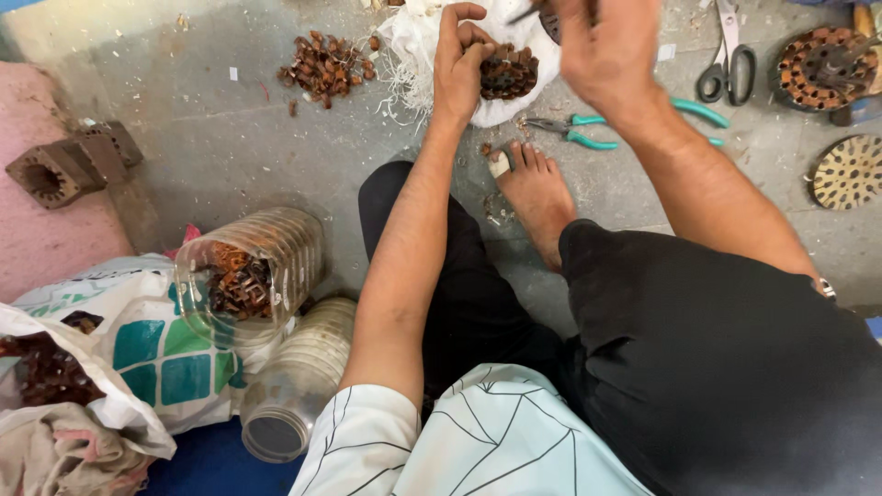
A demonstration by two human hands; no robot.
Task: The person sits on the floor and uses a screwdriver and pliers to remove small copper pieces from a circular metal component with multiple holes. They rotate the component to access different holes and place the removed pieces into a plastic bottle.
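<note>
On a concrete floor [230, 156], left hand [459, 64] pinching copper wire scraps [508, 72] over a white cloth [413, 37], right hand [602, 46] closing on a dark tool, grip unclear, teal pliers [588, 138] lying nearby.

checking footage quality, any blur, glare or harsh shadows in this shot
Head view: the right hand is motion-blurred, while the left hand and the teal pliers are sharp; light is soft and even, shadows faint; mild glare on the clear plastic jar.
</note>
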